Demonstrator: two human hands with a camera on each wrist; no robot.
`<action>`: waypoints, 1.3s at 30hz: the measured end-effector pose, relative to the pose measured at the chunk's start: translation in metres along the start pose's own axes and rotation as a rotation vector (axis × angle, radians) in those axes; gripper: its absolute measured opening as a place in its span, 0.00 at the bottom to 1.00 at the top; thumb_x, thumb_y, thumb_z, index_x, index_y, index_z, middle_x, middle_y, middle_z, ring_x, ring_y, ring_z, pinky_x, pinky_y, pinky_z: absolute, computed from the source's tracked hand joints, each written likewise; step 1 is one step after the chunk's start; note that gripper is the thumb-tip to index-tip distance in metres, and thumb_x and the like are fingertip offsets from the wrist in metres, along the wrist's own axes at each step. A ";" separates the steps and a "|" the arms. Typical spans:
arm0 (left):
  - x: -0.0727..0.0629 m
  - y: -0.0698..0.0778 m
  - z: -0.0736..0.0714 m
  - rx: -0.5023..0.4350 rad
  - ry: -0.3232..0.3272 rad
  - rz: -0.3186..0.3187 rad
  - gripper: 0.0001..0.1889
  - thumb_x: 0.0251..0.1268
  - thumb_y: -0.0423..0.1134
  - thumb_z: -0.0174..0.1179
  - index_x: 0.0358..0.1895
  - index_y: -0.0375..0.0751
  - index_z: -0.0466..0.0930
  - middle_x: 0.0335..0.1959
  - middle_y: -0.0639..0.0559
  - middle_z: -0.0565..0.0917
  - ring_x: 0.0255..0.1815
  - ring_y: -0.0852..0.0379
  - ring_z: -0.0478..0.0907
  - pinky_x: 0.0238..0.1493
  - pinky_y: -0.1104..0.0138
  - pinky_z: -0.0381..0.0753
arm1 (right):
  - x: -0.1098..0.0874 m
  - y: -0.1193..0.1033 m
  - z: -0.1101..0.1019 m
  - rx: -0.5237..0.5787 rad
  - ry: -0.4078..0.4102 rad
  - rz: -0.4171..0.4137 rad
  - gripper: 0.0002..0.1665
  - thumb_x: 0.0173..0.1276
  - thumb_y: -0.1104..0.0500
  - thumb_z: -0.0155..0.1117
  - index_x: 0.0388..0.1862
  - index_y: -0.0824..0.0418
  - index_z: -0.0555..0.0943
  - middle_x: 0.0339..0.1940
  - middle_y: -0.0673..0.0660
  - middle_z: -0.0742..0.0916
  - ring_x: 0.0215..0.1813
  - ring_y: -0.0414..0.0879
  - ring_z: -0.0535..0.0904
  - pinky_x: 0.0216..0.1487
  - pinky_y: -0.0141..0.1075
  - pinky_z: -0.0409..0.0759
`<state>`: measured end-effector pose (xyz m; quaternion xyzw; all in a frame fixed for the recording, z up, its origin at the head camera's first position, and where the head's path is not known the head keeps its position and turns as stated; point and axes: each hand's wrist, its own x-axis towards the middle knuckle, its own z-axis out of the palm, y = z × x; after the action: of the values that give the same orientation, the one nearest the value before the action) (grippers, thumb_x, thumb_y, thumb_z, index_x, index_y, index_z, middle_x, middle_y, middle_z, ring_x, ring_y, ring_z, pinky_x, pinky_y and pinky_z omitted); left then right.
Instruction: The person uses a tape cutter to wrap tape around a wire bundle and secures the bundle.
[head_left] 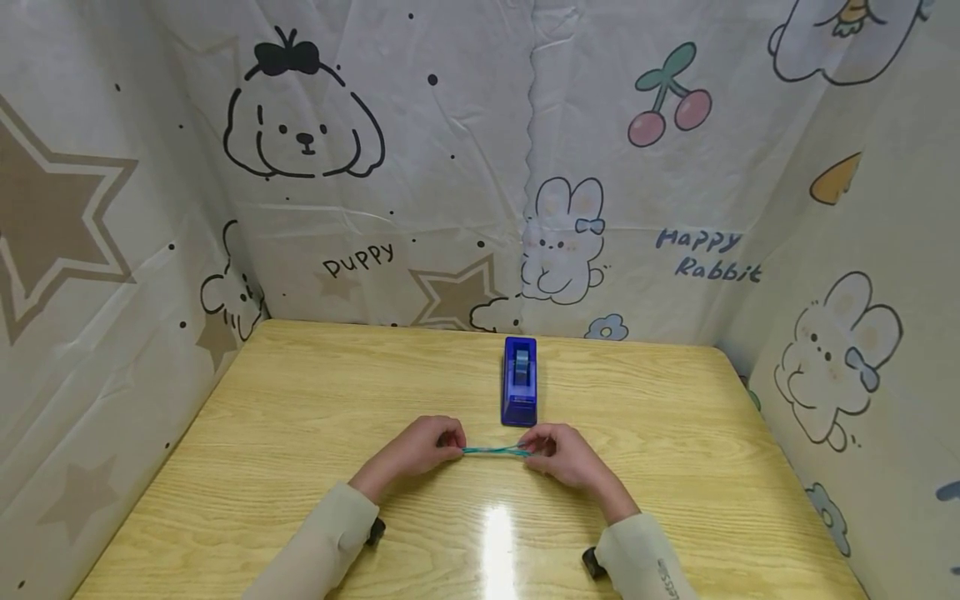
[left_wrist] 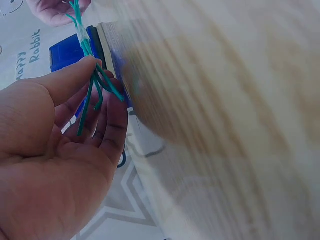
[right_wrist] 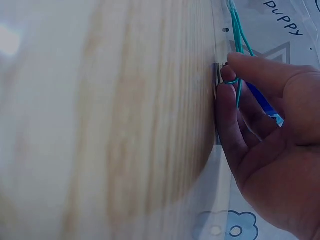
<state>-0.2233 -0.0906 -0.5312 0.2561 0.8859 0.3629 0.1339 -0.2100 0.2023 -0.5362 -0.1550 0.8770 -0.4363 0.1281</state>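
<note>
A bundle of thin green strands (head_left: 493, 451), like wire or cord, stretches between the two hands above the table. My left hand (head_left: 429, 443) pinches one end between thumb and fingers. Several loose strand ends (left_wrist: 86, 110) poke out past that grip in the left wrist view, and clear tape (left_wrist: 82, 36) wraps the strands farther along. At the other end, my right hand (head_left: 568, 455) pinches the strands; one bent strand (right_wrist: 238, 92) shows between its fingers in the right wrist view. Just beyond the hands stands a blue tape dispenser (head_left: 520, 392) with a roll in it.
The wooden table (head_left: 360, 367) has light yellow grain and a bright reflection near its front. Printed cloth walls (head_left: 457, 192) stand at the back and both sides. Black straps or mounts sit at both wrists, by the light sleeves (head_left: 322, 537).
</note>
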 end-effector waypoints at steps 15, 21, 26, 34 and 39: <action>0.001 0.000 0.000 0.021 -0.015 0.011 0.03 0.71 0.33 0.67 0.38 0.44 0.83 0.32 0.57 0.80 0.34 0.60 0.73 0.39 0.66 0.74 | 0.001 0.004 0.001 0.002 -0.016 0.010 0.11 0.62 0.69 0.75 0.43 0.61 0.88 0.34 0.52 0.86 0.34 0.44 0.76 0.34 0.29 0.73; 0.003 -0.003 0.000 0.034 -0.006 0.005 0.02 0.70 0.33 0.68 0.41 0.42 0.84 0.34 0.58 0.81 0.36 0.60 0.74 0.41 0.66 0.75 | 0.004 0.005 0.000 0.009 -0.020 0.012 0.13 0.62 0.70 0.75 0.45 0.62 0.88 0.34 0.53 0.85 0.34 0.44 0.75 0.33 0.29 0.73; 0.002 -0.002 -0.001 0.038 0.002 0.008 0.02 0.70 0.33 0.67 0.41 0.42 0.84 0.34 0.57 0.81 0.36 0.60 0.74 0.42 0.66 0.75 | 0.005 0.006 0.000 0.013 -0.022 0.014 0.14 0.62 0.70 0.75 0.47 0.61 0.88 0.35 0.53 0.86 0.34 0.44 0.75 0.34 0.29 0.73; -0.001 -0.001 -0.002 0.055 0.004 0.014 0.04 0.69 0.32 0.68 0.41 0.43 0.83 0.36 0.57 0.83 0.38 0.60 0.76 0.44 0.65 0.78 | 0.005 0.007 0.000 0.003 -0.030 0.000 0.15 0.61 0.70 0.76 0.47 0.62 0.87 0.35 0.53 0.86 0.34 0.44 0.75 0.33 0.29 0.73; -0.004 -0.002 -0.003 0.068 -0.011 0.013 0.06 0.67 0.32 0.69 0.43 0.43 0.83 0.38 0.55 0.83 0.41 0.59 0.77 0.47 0.63 0.79 | 0.003 0.007 0.000 -0.017 -0.026 -0.005 0.15 0.60 0.70 0.77 0.46 0.62 0.88 0.35 0.53 0.86 0.33 0.43 0.75 0.34 0.29 0.73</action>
<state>-0.2225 -0.0957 -0.5305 0.2683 0.8952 0.3323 0.1275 -0.2144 0.2053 -0.5418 -0.1638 0.8786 -0.4271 0.1372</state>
